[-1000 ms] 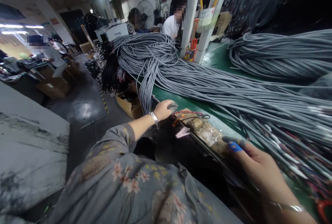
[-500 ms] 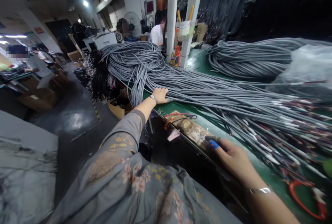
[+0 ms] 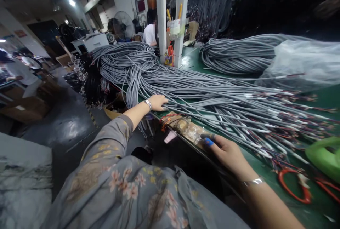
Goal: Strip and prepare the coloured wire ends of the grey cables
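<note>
A long bundle of grey cables (image 3: 212,94) lies across the green bench (image 3: 255,158), its bared coloured ends fanning out at the right. My left hand (image 3: 158,102), a watch on the wrist, reaches far out and rests on the near cables, fingers curled over one of them. My right hand (image 3: 225,151) lies at the bench's near edge beside a worn brown block (image 3: 186,127). Its fingers point left, pressed together, with grey and blue finger covers on the tips. What they hold, if anything, is hidden.
Red-handled scissors (image 3: 294,186) and a green object (image 3: 324,156) lie at the right. A second grey coil (image 3: 239,53) and a plastic sheet (image 3: 305,62) sit behind. Two white posts (image 3: 180,16) stand mid-bench. Other people work at the back and far left. Cardboard boxes stand on the floor.
My left hand has moved from the brown block out onto the grey cables. My view has swung right, bringing the scissors and the green object into sight. My right hand stays at the edge.
</note>
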`<state>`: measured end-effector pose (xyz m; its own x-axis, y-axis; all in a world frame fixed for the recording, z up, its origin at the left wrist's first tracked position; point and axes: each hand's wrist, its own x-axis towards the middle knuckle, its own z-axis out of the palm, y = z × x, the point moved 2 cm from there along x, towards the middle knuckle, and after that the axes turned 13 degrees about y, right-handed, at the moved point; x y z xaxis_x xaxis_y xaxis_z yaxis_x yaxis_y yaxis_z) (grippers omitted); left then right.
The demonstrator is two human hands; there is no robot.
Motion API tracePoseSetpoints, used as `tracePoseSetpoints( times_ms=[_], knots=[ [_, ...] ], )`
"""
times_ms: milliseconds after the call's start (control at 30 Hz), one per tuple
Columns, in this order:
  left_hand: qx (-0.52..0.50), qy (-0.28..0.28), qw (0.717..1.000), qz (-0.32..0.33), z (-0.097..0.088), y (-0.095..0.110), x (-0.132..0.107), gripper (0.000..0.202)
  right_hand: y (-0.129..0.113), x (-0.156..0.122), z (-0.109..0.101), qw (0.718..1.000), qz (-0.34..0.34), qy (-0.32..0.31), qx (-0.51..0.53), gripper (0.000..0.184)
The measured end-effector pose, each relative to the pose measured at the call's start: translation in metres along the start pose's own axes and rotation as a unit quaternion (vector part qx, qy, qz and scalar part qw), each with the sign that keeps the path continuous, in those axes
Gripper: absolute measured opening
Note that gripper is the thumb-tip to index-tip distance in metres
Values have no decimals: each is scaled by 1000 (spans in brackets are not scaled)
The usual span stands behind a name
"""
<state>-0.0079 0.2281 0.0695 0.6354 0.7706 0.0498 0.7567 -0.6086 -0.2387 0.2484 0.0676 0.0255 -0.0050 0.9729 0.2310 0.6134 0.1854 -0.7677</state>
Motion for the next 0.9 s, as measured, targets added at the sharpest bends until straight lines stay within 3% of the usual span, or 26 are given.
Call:
tracePoseSetpoints(
  times_ms=[167,533,700,800,900],
  knots=[
    [-43,-8,999,23,-7,28,21,38,0,-1,-1,1000,3,3,11,32],
    [-21,-69,997,-14,-17,35,32,47,13,0,6,999,-16,-5,33,30],
    [17,-70,997,-15,-26,35,31,50,5,2,6,999,-23,-5,26,30],
    [30,-49,998,4,-42,27,33,41,-1,2,4,1000,-29,4,8,29],
    [35,18,999,2,-68,14,39,27,-5,2,3,999,-36,4,-4,28]
  ],
)
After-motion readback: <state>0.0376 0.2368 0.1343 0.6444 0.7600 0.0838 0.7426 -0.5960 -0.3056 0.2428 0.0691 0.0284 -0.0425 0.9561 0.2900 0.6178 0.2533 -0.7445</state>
